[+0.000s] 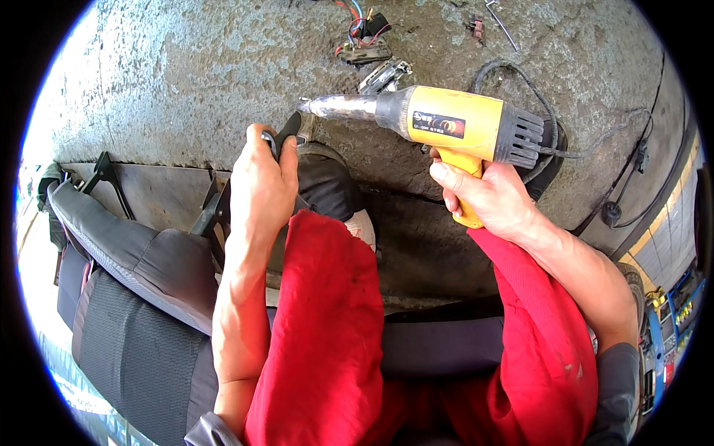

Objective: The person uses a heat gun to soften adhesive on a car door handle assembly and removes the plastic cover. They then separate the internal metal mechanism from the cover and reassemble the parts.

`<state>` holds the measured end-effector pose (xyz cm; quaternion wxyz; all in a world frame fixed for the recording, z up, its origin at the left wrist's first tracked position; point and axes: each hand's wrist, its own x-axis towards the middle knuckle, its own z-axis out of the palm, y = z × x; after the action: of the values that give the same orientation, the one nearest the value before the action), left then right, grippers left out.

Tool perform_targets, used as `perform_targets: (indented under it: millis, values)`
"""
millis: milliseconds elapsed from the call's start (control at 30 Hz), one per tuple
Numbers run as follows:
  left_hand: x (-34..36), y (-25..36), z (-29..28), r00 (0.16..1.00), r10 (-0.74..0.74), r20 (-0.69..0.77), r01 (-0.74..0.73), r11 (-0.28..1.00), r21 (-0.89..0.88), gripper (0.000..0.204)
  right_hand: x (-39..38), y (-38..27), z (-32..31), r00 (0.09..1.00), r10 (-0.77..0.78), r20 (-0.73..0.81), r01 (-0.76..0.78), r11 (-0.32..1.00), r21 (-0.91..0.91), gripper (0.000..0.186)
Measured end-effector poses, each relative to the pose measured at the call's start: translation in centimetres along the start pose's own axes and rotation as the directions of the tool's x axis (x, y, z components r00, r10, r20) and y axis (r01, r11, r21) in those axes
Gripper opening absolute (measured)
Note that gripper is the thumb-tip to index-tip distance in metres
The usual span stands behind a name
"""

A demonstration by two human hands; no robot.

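A grey fabric car seat (134,297) lies on its side at the left rim, its black metal brackets (108,175) standing up at the edge of a steel floor plate (167,189). Just to its right, the person's left hand (260,186) is clenched around a small dark part (288,128), probably a plastic fitting, though the fist covers most of it. Red trouser legs (327,327) fill the lower middle, one dark shoe (327,182) planted just under that hand. The metal nozzle of a yellow heat gun (446,119) ends right at the part, nearly touching it; the right hand (487,195) grips the gun's handle firmly, forefinger curled at the front. The gun's black cord (535,85) loops away behind it to a plug lying far right. Above the hands, rough, stained concrete (186,67) stretches wide and open, broken only by a tangle of coloured wires (361,30) and metal scraps near the top edge. At the right rim, a yellow-edged step and blue equipment (680,305) close in the working space.
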<state>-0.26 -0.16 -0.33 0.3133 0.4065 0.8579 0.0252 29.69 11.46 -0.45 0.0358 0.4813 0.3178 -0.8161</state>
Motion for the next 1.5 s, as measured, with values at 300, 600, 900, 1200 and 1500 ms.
perform_targets:
  millis: [300,600,900,1200,1500]
  values:
    - [0.1,0.1,-0.2,1.000,0.001,0.011,-0.001,1.000,-0.001,0.035,-0.1,-0.1,-0.2,1.000,0.010,-0.009,-0.010,1.000,0.004,0.032]
    - [0.0,1.3,-0.9,0.991,-0.099,0.089,0.104,0.993,-0.048,0.034,0.2,0.0,-0.1,1.000,0.009,0.002,-0.009,1.000,0.006,0.032]
    - [0.1,1.5,-1.0,0.990,-0.101,0.094,0.106,0.993,-0.047,0.033,-0.1,-0.4,-0.1,1.000,0.006,-0.021,-0.005,0.999,0.038,0.033]
    - [0.1,1.6,-1.1,0.990,-0.101,0.094,0.106,0.994,-0.041,0.033,0.4,-0.2,-0.2,1.000,-0.003,0.003,0.003,1.000,0.014,0.033]
    - [0.1,1.5,-1.0,0.993,-0.084,0.084,0.087,0.996,-0.026,0.033,0.0,-0.7,-0.2,1.000,0.023,-0.005,-0.023,0.999,0.031,0.035]
